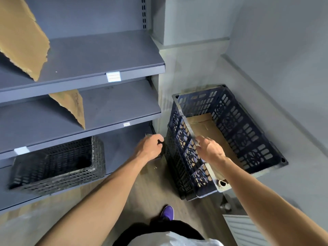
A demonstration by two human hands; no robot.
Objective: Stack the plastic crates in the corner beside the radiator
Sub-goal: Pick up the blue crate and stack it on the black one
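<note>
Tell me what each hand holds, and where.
Right hand grips the blue crate by its near long rim. Left hand curls on something dark beside the crate; what, cannot be told.

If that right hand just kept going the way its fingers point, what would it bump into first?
The near rim of the blue crate: the right hand points forward and left, and its fingertips look right at it, though blur hides whether they touch.
</note>
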